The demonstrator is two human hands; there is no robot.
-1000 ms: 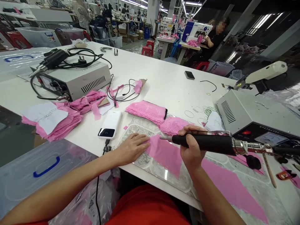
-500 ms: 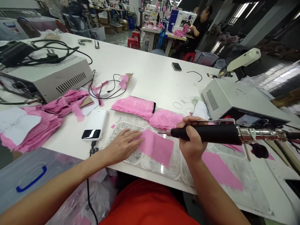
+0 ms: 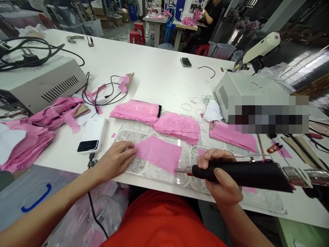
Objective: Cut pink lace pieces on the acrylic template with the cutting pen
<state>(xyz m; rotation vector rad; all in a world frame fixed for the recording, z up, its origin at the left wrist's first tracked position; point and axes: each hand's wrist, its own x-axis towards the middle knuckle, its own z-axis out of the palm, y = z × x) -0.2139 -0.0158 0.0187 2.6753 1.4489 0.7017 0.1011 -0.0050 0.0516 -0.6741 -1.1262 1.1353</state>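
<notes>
My left hand (image 3: 118, 158) has its fingers closed together at the left corner of a flat pink fabric piece (image 3: 160, 151), which lies over a clear divided plastic tray (image 3: 183, 181). My right hand (image 3: 223, 178) grips a black corded hand tool with a slim metal tip (image 3: 244, 175). That tip touches or nearly touches the fabric's lower right corner. Behind the piece are two stacks of pink lace, a left stack (image 3: 135, 111) and a right stack (image 3: 177, 127). Bits of pink show around my right hand, partly hidden by it and the tool.
Grey metal boxes with vents stand at left (image 3: 43, 80) and right (image 3: 246, 91). A white power bank (image 3: 99, 132) sits near my left hand. Pink fabric bundles (image 3: 31, 142) lie farther left. A folded pink piece (image 3: 232, 135) lies right. A person (image 3: 209, 24) sits beyond the table.
My left hand has gone from lying flat to closed fingers at the fabric's corner. The tool's tip has come down from above the fabric to its lower right corner. The view has shifted.
</notes>
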